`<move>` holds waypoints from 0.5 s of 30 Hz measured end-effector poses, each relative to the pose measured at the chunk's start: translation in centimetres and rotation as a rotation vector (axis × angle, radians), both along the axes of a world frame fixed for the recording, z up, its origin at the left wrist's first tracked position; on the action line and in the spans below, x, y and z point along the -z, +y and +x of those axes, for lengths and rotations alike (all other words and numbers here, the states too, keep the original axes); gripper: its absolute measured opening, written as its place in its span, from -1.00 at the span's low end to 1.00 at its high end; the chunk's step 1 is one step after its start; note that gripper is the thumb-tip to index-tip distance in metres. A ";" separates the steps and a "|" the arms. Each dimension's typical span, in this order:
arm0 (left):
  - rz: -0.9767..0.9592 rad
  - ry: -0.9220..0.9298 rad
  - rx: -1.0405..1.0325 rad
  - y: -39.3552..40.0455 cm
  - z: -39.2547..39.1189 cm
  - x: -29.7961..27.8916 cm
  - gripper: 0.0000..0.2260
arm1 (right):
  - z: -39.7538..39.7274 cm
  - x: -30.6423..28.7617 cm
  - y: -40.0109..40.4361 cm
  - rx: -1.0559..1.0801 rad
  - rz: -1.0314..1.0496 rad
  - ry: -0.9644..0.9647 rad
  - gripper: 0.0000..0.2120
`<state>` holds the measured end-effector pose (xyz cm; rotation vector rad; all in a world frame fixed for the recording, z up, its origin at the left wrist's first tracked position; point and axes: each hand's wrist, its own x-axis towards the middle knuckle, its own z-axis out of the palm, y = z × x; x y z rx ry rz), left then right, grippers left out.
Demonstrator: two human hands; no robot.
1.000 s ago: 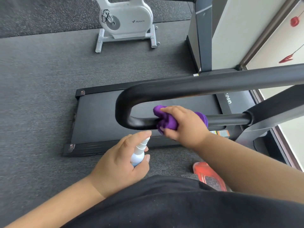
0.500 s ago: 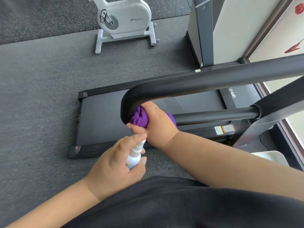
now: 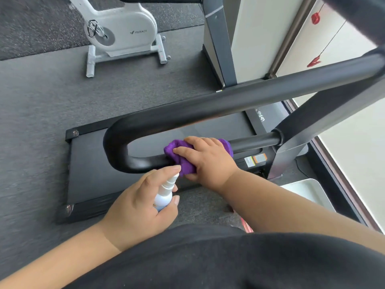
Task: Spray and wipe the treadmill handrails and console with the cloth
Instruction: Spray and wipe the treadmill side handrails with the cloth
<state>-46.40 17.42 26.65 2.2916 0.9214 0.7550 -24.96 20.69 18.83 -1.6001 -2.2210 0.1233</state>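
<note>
The black padded treadmill handrail [image 3: 229, 103] loops in a U shape across the middle of the view. My right hand [image 3: 208, 158] presses a purple cloth [image 3: 177, 152] around the rail's lower bar, just right of the bend. Below it, my left hand [image 3: 141, 205] grips a small white spray bottle [image 3: 164, 197], index finger on top of the nozzle, which points up toward the cloth. The console is out of view.
The treadmill belt deck [image 3: 89, 170] lies on grey carpet under the rail. A white exercise bike [image 3: 123, 32] stands at the back. A grey upright post [image 3: 216, 42] and a window frame line the right. A white tray [image 3: 308, 192] sits low right.
My right hand slid the cloth left into the rail's bend, then back right along the lower bar. The left hand kept the bottle in about the same spot.
</note>
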 end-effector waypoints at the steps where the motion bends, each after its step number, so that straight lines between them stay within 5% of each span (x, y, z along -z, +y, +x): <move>1: -0.002 -0.001 0.004 0.0 0.4 0.0 -0.46 | 1.5 0.0 -0.3 0.032 -0.004 -0.002 -0.35; 9: -0.019 -0.012 0.033 0.1 1.7 0.4 -0.37 | 13.5 0.9 -3.1 0.399 -0.115 0.062 -0.38; 15: -0.018 0.000 -0.003 -0.2 1.4 0.4 -0.40 | 8.8 0.4 -2.0 0.376 -0.051 0.136 -0.46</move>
